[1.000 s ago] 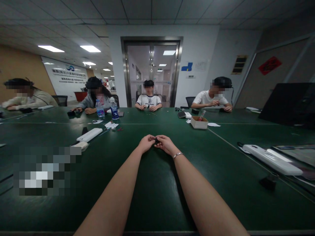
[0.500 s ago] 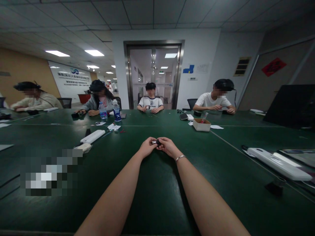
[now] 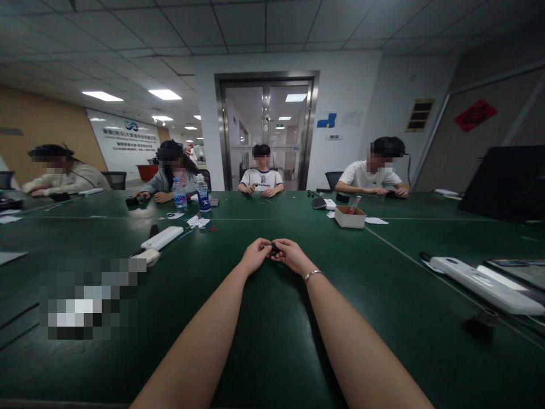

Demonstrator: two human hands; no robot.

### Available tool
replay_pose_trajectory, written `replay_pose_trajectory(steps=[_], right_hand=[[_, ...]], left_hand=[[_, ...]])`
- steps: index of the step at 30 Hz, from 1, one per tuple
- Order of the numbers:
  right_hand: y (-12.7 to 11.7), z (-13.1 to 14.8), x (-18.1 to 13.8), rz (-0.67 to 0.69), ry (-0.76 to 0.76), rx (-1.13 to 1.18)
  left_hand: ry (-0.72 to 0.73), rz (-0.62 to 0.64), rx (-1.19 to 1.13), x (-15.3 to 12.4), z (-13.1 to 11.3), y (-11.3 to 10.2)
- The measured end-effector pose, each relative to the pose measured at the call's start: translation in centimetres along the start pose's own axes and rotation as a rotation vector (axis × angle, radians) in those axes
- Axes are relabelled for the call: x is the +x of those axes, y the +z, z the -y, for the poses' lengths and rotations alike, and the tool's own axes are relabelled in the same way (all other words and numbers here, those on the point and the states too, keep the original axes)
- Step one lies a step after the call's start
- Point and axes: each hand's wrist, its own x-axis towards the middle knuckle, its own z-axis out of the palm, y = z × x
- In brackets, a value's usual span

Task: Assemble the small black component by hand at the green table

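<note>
Both my hands meet over the middle of the dark green table (image 3: 272,318), fingertips close together. Between them is a small black object (image 3: 275,247), mostly covered by fingers, so its kind cannot be made out. My left hand (image 3: 256,255) is closed with thumb and fingers at its left end. Fingers of my right hand (image 3: 290,255) pinch its right side. A silver bracelet (image 3: 314,274) circles my right wrist.
White power strips lie left (image 3: 162,237) and right (image 3: 481,284). Further back stand two bottles (image 3: 203,196), paper scraps (image 3: 198,221) and a small cardboard box (image 3: 349,218) holding a clear-and-red item. Several people sit across the table. A dark screen (image 3: 506,182) stands at far right.
A silvery end of the small black object showed beside my left fingers earlier; now my left fingers cover it. The hands stay in nearly the same place.
</note>
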Motion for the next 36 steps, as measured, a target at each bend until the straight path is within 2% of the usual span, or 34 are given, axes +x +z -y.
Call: replay_pose_trajectory(steps=[6, 12, 21, 26, 36], right_hand=[[0.0, 0.0, 0.0, 0.006, 0.0, 0.004], [-0.1, -0.1, 0.1, 0.002, -0.007, 0.015], [-0.1, 0.0, 0.0, 0.011, -0.007, 0.018], [-0.1, 0.0, 0.1, 0.007, -0.004, 0.014], [0.0, 0.0, 0.1, 0.014, -0.007, 0.011]], left_hand=[[0.016, -0.025, 0.03, -0.2, -0.3, -0.1], [0.018, -0.024, 0.003, 0.4, 0.6, -0.1], [0.027, 0.043, -0.054, 0.1, 0.1, 0.1], [0.016, 0.022, -0.038, -0.2, -0.4, 0.2], [0.004, 0.006, 0.003, 0.2, 0.3, 0.0]])
